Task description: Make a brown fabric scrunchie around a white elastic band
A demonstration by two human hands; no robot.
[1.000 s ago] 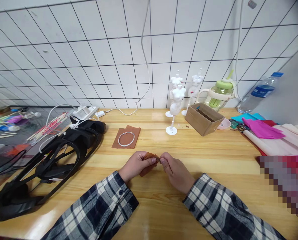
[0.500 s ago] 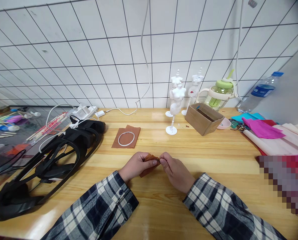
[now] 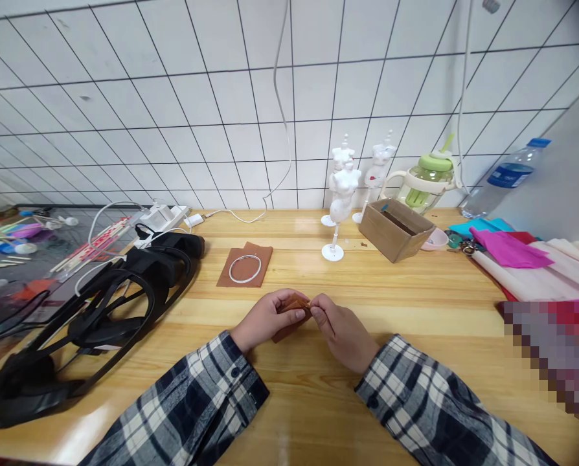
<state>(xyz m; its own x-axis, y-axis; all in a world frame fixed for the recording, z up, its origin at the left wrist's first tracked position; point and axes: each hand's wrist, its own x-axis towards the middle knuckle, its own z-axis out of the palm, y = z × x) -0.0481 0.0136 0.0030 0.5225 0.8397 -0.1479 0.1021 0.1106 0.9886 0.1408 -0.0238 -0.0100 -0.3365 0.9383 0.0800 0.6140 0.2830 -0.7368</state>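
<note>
Between my hands, just above the wooden table (image 3: 313,414), is a small piece of brown cloth (image 3: 284,331), bunched and folded. My left hand (image 3: 272,317) is closed on it, thumb lying along the top. With thumb and fingers pinched together, my right hand (image 3: 338,330) grips the gathered right end of the same cloth. Whether anything thin is also in that pinch is hidden. Beyond my left hand lies a flat piece of brown cloth (image 3: 266,254) with a white ring (image 3: 232,274) on top.
White mini dress forms (image 3: 344,188) stand at the back, beside a cardboard box (image 3: 395,234) and a green-lidded jug (image 3: 432,178). A water bottle (image 3: 506,178) and colored fabrics (image 3: 513,249) are at right. Black headgear with straps (image 3: 119,310) lies at left, near a white power strip (image 3: 166,220).
The fingers of my left hand have shifted slightly on the brown cloth, and its top folds sit a little differently. My right hand keeps nearly the same place.
</note>
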